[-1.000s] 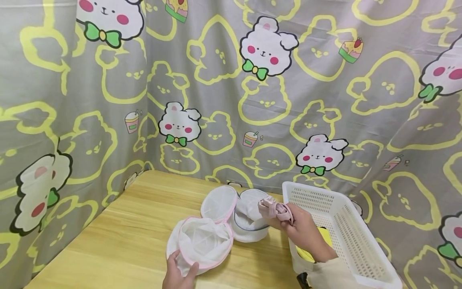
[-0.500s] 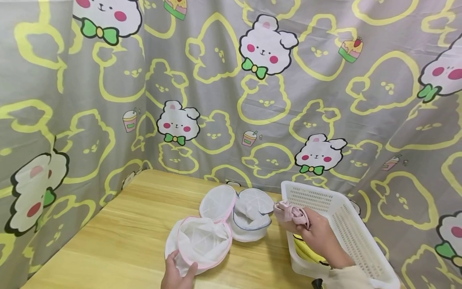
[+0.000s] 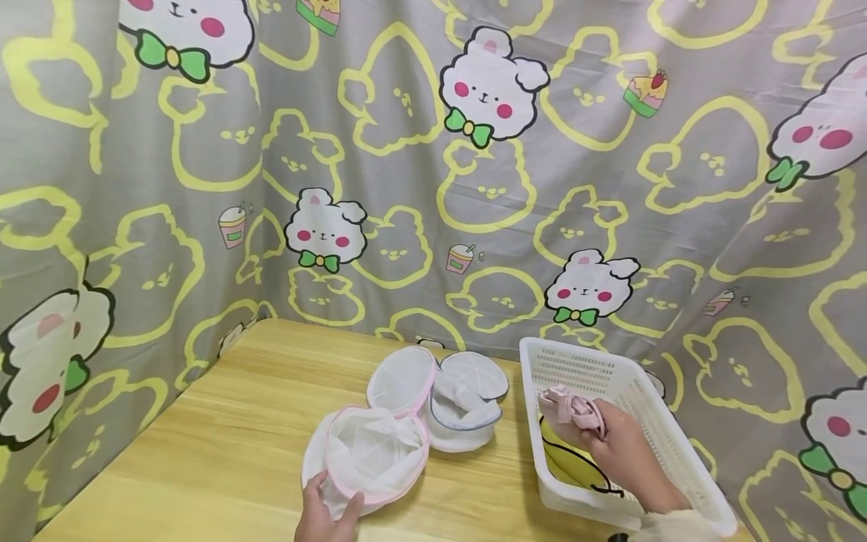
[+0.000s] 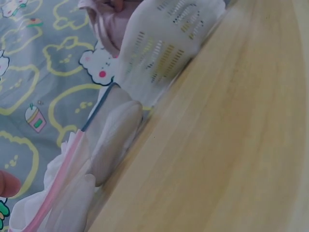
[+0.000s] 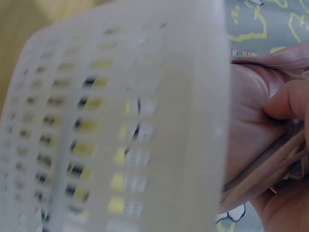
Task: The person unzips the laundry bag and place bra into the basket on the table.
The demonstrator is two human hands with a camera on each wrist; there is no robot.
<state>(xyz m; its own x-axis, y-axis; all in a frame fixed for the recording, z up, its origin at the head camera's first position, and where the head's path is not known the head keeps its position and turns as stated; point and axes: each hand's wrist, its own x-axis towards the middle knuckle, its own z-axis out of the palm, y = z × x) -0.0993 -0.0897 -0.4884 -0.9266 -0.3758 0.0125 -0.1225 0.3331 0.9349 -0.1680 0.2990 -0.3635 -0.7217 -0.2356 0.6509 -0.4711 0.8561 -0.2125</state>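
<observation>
My right hand (image 3: 630, 455) grips a folded mauve-pink bra (image 3: 567, 406) with straps, held over the left part of a white plastic basket (image 3: 667, 429). In the right wrist view the thumb presses into the smooth fabric of the bra (image 5: 251, 116), beside the basket wall. My left hand (image 3: 328, 516) holds the near left side of a pink-rimmed white mesh laundry bag (image 3: 379, 455), thumb at the rim. That bag lies unzipped with its lid folded back. Behind it stands a blue-rimmed mesh laundry bag (image 3: 463, 438), its lid also up.
Inside the basket lies a yellow item with black edging (image 3: 569, 459). The wooden table (image 3: 203, 452) meets a grey curtain (image 3: 400, 181) printed with cartoon animals at its back and left. The basket stands at the table's right side.
My right hand has carried the bra rightward, from beside the blue-rimmed bag to over the basket. My left hand stays on the pink-rimmed bag. The head view has shifted slightly.
</observation>
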